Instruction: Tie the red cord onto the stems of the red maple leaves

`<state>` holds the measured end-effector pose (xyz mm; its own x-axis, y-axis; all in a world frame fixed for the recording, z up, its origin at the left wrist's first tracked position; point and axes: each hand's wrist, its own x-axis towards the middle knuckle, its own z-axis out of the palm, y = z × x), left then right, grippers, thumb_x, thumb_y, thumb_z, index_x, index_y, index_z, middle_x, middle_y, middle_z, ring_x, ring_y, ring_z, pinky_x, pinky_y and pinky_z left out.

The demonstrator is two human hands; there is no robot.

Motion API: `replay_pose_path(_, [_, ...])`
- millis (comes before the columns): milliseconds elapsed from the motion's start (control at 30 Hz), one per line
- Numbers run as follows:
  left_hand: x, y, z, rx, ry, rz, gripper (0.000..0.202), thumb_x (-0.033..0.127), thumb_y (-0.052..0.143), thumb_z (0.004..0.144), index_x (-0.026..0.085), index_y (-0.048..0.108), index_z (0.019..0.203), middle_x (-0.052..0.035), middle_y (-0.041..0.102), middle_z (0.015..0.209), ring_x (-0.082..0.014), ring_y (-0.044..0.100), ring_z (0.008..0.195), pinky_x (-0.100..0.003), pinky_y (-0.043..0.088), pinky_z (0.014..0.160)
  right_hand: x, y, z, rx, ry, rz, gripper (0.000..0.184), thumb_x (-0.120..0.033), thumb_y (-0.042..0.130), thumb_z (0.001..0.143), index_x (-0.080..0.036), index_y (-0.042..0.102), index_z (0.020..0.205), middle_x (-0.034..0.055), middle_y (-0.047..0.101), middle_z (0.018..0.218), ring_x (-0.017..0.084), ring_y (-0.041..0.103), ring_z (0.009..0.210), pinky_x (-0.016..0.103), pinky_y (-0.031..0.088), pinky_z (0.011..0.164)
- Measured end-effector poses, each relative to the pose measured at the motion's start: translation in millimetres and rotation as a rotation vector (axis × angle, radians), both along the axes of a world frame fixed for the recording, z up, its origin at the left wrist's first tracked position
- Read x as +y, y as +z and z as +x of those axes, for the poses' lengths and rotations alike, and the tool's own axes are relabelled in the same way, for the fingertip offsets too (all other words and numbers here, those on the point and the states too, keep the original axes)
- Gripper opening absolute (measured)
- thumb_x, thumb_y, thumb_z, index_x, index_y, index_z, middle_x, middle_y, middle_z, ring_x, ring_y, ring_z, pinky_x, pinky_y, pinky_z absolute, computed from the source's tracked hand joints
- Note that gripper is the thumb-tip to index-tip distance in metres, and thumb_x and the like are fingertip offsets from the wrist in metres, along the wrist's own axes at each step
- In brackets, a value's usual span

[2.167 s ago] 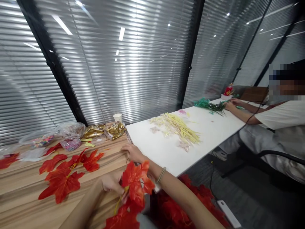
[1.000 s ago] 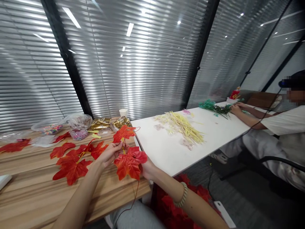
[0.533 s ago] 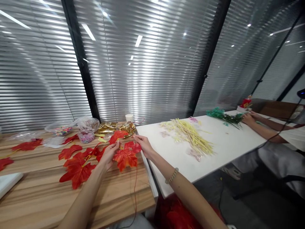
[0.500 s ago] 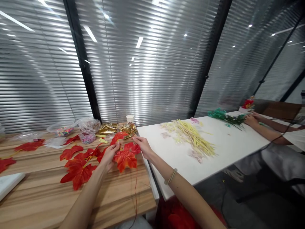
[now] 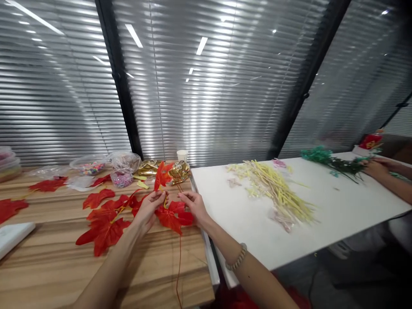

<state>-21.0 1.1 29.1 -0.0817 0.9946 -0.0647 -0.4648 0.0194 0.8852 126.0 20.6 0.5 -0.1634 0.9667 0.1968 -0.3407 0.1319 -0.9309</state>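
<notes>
My left hand (image 5: 148,208) pinches the yellow stem of a sprig of red artificial maple leaves (image 5: 172,215), one leaf (image 5: 161,175) standing up above the fingers. My right hand (image 5: 192,205), with a bead bracelet on its wrist, pinches a thin red string (image 5: 178,266) right beside the stem; the string hangs down over the wooden table (image 5: 58,270). Both hands are above the table's right end, close together.
More red leaves (image 5: 103,219) lie left of my hands. Behind them are bags of beads (image 5: 121,178), gold foil packets (image 5: 178,171) and a paper cup (image 5: 182,155). A white table (image 5: 257,240) on the right carries yellow sticks (image 5: 277,193); another person's hands (image 5: 375,165) handle green foliage (image 5: 334,162).
The leaf sprig came up from my lap to the table edge. My right hand moved from under the leaves to the stem and took the string. The view swung left.
</notes>
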Motion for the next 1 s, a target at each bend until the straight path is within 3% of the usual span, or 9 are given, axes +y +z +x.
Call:
replay_pose_path(133, [-4, 3.7, 4, -0.049, -0.026, -0.014, 0.032, 0.019, 0.081, 0.045, 0.013, 0.062, 0.07, 0.0024, 0.063, 0.059, -0.006, 0.056, 0.051, -0.014, 0.046, 0.052, -5, 1.2, -1, 0.017, 0.043, -0.001, 0.022, -0.036, 0.065, 0.064, -0.016, 0.065, 0.072, 0.0008, 0.061, 0.066, 0.009, 0.048, 0.055, 0.021, 0.037, 0.052])
replay_pose_path(333, [-8, 2.7, 13, 0.041, -0.094, -0.026, 0.03, 0.022, 0.08, 0.047, 0.012, 0.06, 0.068, 0.0015, 0.063, 0.061, -0.0065, 0.055, 0.048, -0.015, 0.045, 0.05, -11, 6.5, 0, 0.023, 0.101, 0.021, 0.017, -0.033, 0.064, 0.065, -0.016, 0.065, 0.069, -0.0006, 0.059, 0.064, 0.009, 0.047, 0.057, 0.021, 0.038, 0.056])
replay_pose_path(533, [-6, 1.6, 12, 0.041, -0.083, -0.04, 0.031, 0.022, 0.079, 0.049, 0.013, 0.06, 0.072, 0.0012, 0.064, 0.065, -0.0074, 0.057, 0.052, -0.016, 0.046, 0.052, 1, 0.1, 2, 0.151, 0.04, -0.079, 0.018, -0.032, 0.066, 0.063, -0.016, 0.064, 0.068, -0.004, 0.052, 0.055, 0.007, 0.042, 0.049, 0.02, 0.034, 0.052])
replay_pose_path(733, [-3, 8.2, 5, 0.002, 0.074, -0.055, 0.031, 0.021, 0.079, 0.048, 0.013, 0.062, 0.073, 0.0018, 0.064, 0.065, -0.0082, 0.058, 0.055, -0.018, 0.046, 0.055, 7, 2.3, 10, 0.268, -0.001, -0.142, 0.019, -0.032, 0.067, 0.063, -0.015, 0.063, 0.069, -0.0055, 0.044, 0.051, 0.006, 0.039, 0.047, 0.02, 0.034, 0.05])
replay_pose_path(1000, [8, 1.2, -9, 0.137, 0.405, 0.098, 0.035, 0.027, 0.08, 0.043, 0.013, 0.063, 0.071, 0.0014, 0.063, 0.063, -0.0082, 0.056, 0.058, -0.017, 0.043, 0.056, 8, 5.0, 14, 0.336, -0.048, -0.157, 0.019, -0.031, 0.068, 0.061, -0.014, 0.063, 0.069, -0.0053, 0.043, 0.049, 0.006, 0.037, 0.046, 0.022, 0.035, 0.049])
